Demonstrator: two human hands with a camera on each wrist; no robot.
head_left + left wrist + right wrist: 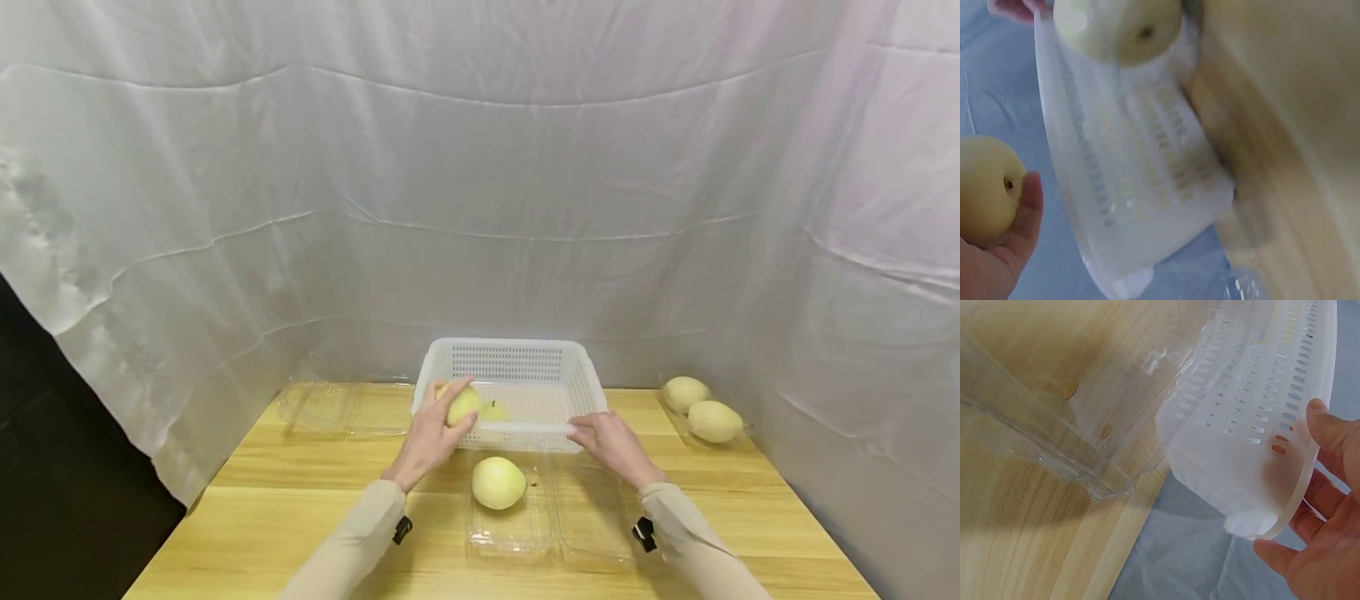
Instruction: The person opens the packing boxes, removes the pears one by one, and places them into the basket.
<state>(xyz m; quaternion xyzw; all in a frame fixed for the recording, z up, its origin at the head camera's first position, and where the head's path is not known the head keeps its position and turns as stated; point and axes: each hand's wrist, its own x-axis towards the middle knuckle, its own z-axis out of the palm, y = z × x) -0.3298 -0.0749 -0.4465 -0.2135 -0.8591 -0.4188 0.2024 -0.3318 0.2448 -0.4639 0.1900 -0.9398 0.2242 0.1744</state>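
In the head view my left hand (pixel 433 427) grips a pale yellow pear (pixel 463 406) over the left end of a white slotted plastic basket (pixel 508 346). The left wrist view shows the thumb against that pear (pixel 988 187), near its dimpled end. Another pear (pixel 494 411), stem up, lies inside the basket. My right hand (pixel 611 442) holds the basket's front right rim; in the right wrist view its thumb (pixel 1325 428) is outside the wall and its fingers are behind the rim. Nearer me, one pear (pixel 498 483) sits in an unlidded clear plastic clamshell box (pixel 513 546).
The box's clear lid half (pixel 596 517) lies to its right. At the back left is another clear clamshell (pixel 337 408). Two pears (pixel 715 422) sit in clear plastic at the table's right edge. Grey curtains (pixel 525 208) hang behind and beside the wooden table (pixel 277 508).
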